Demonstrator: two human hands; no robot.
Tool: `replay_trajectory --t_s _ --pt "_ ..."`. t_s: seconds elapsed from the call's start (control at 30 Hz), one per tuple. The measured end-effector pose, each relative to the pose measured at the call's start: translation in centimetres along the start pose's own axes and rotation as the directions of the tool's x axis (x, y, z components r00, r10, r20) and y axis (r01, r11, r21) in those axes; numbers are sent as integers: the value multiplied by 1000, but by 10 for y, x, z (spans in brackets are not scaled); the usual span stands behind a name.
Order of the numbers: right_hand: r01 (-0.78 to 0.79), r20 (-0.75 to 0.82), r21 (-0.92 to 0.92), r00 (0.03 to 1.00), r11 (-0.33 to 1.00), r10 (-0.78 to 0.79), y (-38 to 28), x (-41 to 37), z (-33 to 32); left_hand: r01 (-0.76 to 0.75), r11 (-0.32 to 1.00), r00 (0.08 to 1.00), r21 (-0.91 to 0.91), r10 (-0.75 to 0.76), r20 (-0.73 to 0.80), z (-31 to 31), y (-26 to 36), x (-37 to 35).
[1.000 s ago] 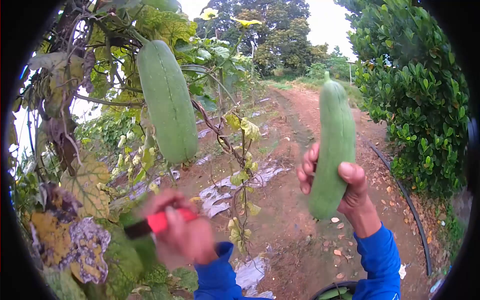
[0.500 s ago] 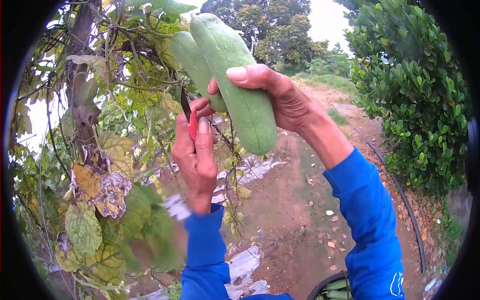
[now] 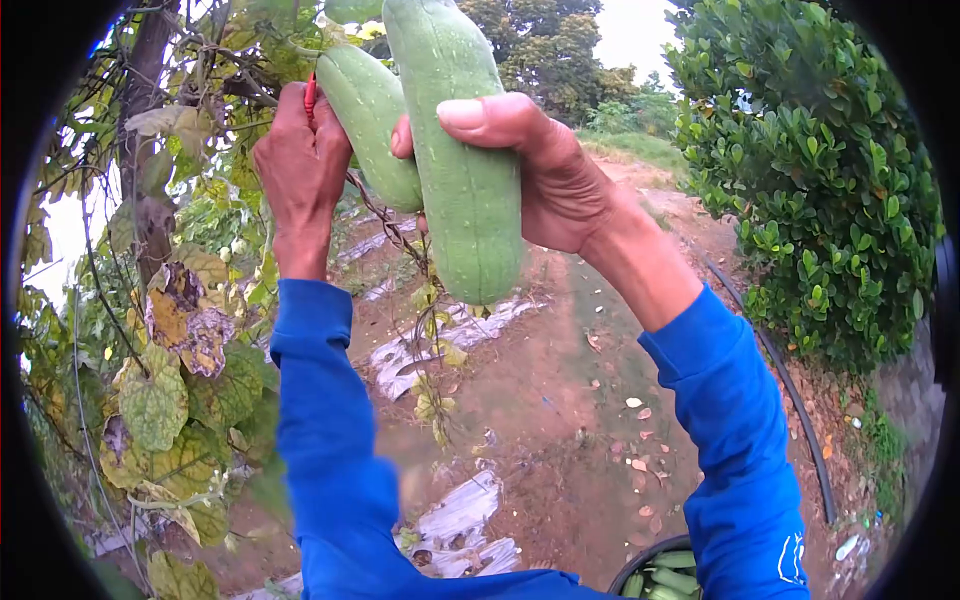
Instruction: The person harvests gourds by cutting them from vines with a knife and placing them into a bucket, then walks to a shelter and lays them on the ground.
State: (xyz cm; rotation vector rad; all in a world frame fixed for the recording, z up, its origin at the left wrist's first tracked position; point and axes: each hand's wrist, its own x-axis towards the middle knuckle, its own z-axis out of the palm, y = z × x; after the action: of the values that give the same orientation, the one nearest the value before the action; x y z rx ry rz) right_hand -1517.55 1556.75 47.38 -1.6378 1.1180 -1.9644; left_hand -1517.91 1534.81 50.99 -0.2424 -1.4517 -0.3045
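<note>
My right hand (image 3: 545, 165) is closed around a large pale-green gourd (image 3: 465, 220), thumb across its front. A second, smaller gourd (image 3: 370, 125) hangs just behind and left of it, its upper end at the vine stem. One fingertip of the right hand shows between the two gourds. My left hand (image 3: 300, 150) is raised at the smaller gourd's upper left side, closed on a small red-handled knife (image 3: 310, 97). Most of the knife is hidden by the fingers, and I cannot make out its blade against the vine.
Climbing vines with yellowing leaves (image 3: 155, 410) fill the left side around a post (image 3: 150, 130). A dark bucket (image 3: 622, 575) of green gourds stands low by my right arm. A black hose (image 3: 795, 400) runs along the dirt path beside a dense bush (image 3: 820, 180). Torn plastic sheeting (image 3: 465, 510) lies on the ground.
My left hand with the knife has moved up and left, from below the smaller gourd to near its stem end. Both gourds and my right hand have shifted slightly left and up in view.
</note>
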Motion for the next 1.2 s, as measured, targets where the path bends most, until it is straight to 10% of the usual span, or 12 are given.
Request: replay_trajectory --t_s 0.3,0.4,0.63,0.73,0.8,0.9,1.0,1.2 --pt "105 -1 184 994 977 -106 -15 -67 -26 58 998 979 31 -63 193 15 -64 -41" --pt "-26 -234 27 972 999 32 -35 -176 -43 40 999 955 -2 -38 295 21 -65 -70" --pt "-560 -786 51 488 827 379 -71 -421 12 176 967 928 -185 -100 360 -4 29 -210" --pt "-522 -906 200 223 829 359 -67 -541 70 500 819 702 -283 -192 686 -11 100 -330" --pt "-548 -935 308 -24 777 354 -72 -597 134 606 703 460 -372 71 885 -11 160 -418" --pt "-409 -891 432 -332 804 310 -68 -611 227 751 652 -147 -103 317 937 -20 217 -528" --pt "-236 -854 397 -448 887 264 -62 -640 310 870 476 -354 127 425 833 -33 241 -638" --pt "-6 -621 210 -773 978 128 -13 -605 380 793 580 -546 188 539 641 -22 251 -744"
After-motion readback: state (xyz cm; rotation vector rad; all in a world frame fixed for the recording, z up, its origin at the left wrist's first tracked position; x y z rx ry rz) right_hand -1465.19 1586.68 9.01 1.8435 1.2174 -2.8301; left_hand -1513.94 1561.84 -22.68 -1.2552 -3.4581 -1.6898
